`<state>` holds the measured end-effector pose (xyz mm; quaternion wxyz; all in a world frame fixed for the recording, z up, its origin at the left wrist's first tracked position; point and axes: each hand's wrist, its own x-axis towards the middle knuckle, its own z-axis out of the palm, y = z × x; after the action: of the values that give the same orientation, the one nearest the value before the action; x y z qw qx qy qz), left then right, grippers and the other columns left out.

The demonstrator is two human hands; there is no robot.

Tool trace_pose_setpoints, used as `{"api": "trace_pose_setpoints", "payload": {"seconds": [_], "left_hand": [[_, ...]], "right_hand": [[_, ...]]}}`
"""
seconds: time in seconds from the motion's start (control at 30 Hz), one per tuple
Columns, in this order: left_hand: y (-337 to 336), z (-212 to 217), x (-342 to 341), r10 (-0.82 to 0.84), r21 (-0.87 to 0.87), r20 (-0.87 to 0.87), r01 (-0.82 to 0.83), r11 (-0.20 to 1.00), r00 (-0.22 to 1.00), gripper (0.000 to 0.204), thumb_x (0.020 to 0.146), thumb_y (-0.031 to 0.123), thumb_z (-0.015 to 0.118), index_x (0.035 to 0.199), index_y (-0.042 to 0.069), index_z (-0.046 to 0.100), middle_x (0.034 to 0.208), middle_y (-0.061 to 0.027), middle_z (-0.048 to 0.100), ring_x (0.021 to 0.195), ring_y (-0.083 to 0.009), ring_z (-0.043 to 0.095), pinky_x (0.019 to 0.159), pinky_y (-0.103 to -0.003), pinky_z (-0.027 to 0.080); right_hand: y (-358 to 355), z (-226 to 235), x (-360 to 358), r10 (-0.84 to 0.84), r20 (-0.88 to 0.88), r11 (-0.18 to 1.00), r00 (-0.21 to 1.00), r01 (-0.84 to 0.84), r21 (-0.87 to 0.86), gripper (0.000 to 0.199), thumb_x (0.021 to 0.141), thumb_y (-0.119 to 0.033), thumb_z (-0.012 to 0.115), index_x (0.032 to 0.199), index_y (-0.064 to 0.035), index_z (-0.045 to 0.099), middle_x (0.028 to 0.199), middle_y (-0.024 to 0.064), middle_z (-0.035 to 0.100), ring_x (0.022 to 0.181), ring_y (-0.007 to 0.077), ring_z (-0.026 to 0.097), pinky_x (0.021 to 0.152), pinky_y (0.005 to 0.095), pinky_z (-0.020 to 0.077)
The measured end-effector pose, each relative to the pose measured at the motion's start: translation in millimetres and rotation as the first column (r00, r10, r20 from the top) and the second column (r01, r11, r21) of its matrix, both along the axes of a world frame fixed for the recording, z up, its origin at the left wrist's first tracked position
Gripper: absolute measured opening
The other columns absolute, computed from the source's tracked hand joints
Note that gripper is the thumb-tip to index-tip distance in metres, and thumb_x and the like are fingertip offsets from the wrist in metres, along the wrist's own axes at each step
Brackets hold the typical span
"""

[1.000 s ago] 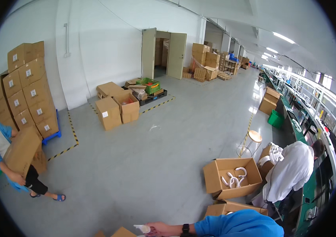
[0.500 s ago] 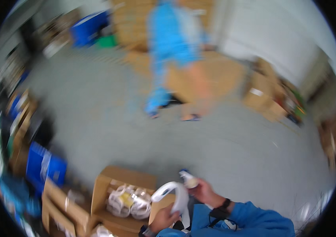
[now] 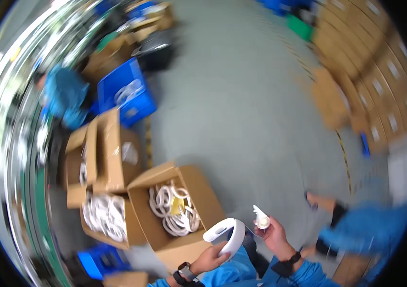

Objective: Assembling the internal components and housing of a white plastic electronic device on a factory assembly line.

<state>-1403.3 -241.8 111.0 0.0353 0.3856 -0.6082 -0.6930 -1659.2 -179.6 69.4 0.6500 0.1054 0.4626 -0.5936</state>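
Left hand (image 3: pixel 211 258) is wrapped around the lower end of a white curved band (image 3: pixel 226 234), a C-shaped plastic piece, fingers closed on it so the arch stands up in front of the person's chest. Right hand (image 3: pixel 274 235) is closed too, grip pinching a small white part (image 3: pixel 261 219) with a rounded base and a pointed tip sticking up and to the left; exactly what it is, too small to tell. The two pieces sit just beside each other, not touching, so going by this view the small part is not yet joined to the band and that step looks left to do. Both wrists carry dark bands above blue sleeves. Just left of the hands, an open cardboard box (image 3: pixel 202 191) on the floor holds a tangle of the same white curved pieces with something yellow among them, and it looks well filled. Beside it, further left, a second open box (image 3: pixel 136 232) with more white pieces, and behind that a third carton (image 3: pixel 107 158) with its flaps up. A blue crate (image 3: pixel 124 98) sits further back with white loops inside. Off to the right, another person in blue (image 3: pixel 366 229) is blurred, and stacked cartons (image 3: pixel 375 71) line the far edge of the grey floor (image 3: pixel 241 119).
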Motion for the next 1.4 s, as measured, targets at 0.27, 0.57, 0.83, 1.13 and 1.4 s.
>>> {"api": "trace_pose_setpoints", "payload": {"seconds": [0.27, 0.57, 0.83, 1.13, 1.4], "left_hand": [[-151.5, -15.7, -60.4, 0.198, 0.034, -0.114, -0.195, 0.980, 0.974, 0.041, 0.097, 0.029, 0.053, 0.129, 0.004, 0.051, 0.090, -0.0148, 0.067, 0.081, -0.0249, 0.067, 0.077, -0.037, 0.051], [-399.5, 104.7, -83.2, 0.252, -0.195, -0.105, -0.269, 0.943, 0.962, 0.043, 0.097, 0.032, 0.050, 0.128, 0.003, 0.052, 0.094, -0.0215, 0.067, 0.087, -0.0327, 0.066, 0.082, -0.040, 0.050], [-556.1, 122.8, -31.5, 0.557, -0.285, -0.058, -0.548, 0.786, 0.829, 0.042, 0.096, 0.033, 0.051, 0.128, 0.004, 0.053, 0.092, -0.0197, 0.068, 0.084, -0.0310, 0.067, 0.078, -0.039, 0.051], [-638.7, 112.7, 79.2, 0.848, -0.223, -0.069, -0.837, 0.500, 0.525, 0.043, 0.096, 0.035, 0.051, 0.128, 0.007, 0.052, 0.086, -0.0180, 0.068, 0.078, -0.0334, 0.066, 0.072, -0.042, 0.050], [-724.3, 80.8, 241.8, 0.899, -0.325, -0.052, -0.859, 0.396, 0.434, 0.040, 0.093, 0.034, 0.053, 0.124, 0.008, 0.054, 0.085, -0.0204, 0.067, 0.077, -0.0372, 0.065, 0.069, -0.045, 0.050]], "right_hand": [[-226.7, 29.7, -49.2, 0.162, -0.235, 0.983, 0.958, -0.178, -0.050, 0.042, 0.101, -0.033, 0.042, 0.132, -0.0049, 0.051, 0.106, 0.0135, 0.065, 0.084, 0.0201, 0.065, 0.072, 0.0318, 0.0548], [-497.1, 108.1, -86.3, 0.238, -0.100, 0.941, 0.966, -0.255, -0.222, 0.043, 0.101, -0.035, 0.042, 0.131, -0.0054, 0.051, 0.107, 0.0136, 0.065, 0.085, 0.0214, 0.066, 0.072, 0.0321, 0.0576], [-751.5, 126.8, 1.4, 0.578, -0.024, 0.773, 0.816, -0.556, -0.305, 0.042, 0.101, -0.034, 0.042, 0.128, -0.0031, 0.051, 0.109, 0.0166, 0.064, 0.086, 0.0232, 0.066, 0.075, 0.0333, 0.0565], [-931.5, 147.6, 205.4, 0.923, -0.222, 0.240, 0.315, -0.920, -0.310, 0.044, 0.100, -0.032, 0.048, 0.132, -0.0018, 0.047, 0.108, 0.0197, 0.065, 0.087, 0.0252, 0.067, 0.077, 0.0354, 0.0565], [-1010.3, 126.6, 406.7, 0.977, -0.111, 0.152, 0.180, -0.963, -0.223, 0.043, 0.100, -0.032, 0.048, 0.131, -0.0020, 0.049, 0.108, 0.0172, 0.066, 0.085, 0.0241, 0.068, 0.075, 0.0339, 0.0576]]}}
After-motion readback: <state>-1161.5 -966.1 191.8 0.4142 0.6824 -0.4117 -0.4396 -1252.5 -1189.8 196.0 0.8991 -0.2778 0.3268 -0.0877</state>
